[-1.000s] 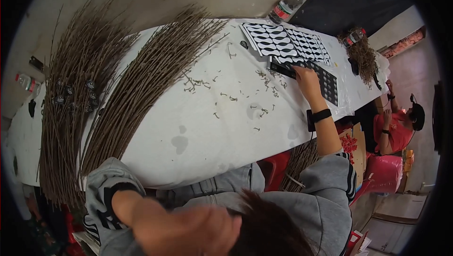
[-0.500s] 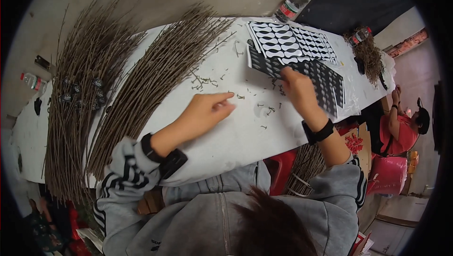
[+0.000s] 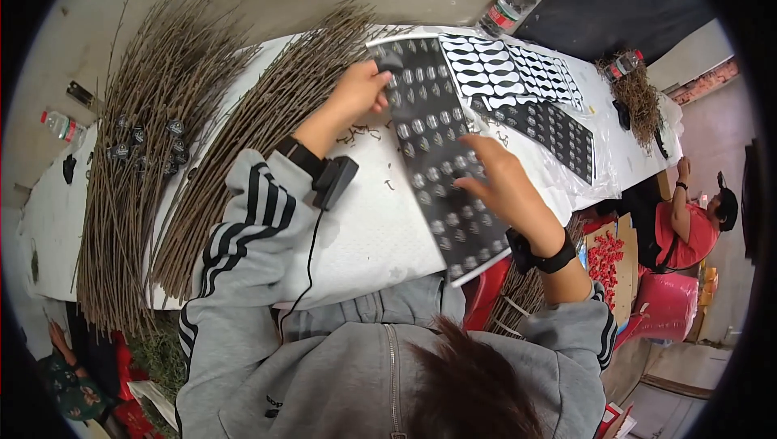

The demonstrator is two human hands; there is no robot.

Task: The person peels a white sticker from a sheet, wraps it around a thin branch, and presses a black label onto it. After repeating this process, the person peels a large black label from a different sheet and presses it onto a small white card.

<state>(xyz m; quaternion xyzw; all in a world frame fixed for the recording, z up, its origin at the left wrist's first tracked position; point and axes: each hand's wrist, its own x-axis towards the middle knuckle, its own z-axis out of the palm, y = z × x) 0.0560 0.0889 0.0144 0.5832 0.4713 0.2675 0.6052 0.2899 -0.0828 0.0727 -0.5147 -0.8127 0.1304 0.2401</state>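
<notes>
A dark printed sheet point(image 3: 422, 133) slants over the white-covered table point(image 3: 360, 233), the left hand point(image 3: 358, 96) pinching its 11 o'clock corner. At 3 o'clock, the right hand point(image 3: 510, 186) spreads thumb and forefinger over the sheet; contact cannot be told. Black-and-white patterned sheets point(image 3: 479, 71) lie at 1 o'clock, another dark sheet point(image 3: 558, 138) nearer 2, twig bundles point(image 3: 235, 172) at 9, a red-shirted co-worker point(image 3: 686, 224) at 3.

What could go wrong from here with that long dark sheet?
The long dark sheet might bend: the left hand pinches its far corner, while its near end reaches the edge of the table. The cord hanging from the black box could snag. Brown scraps beside the sheet might get trapped underneath.
</notes>
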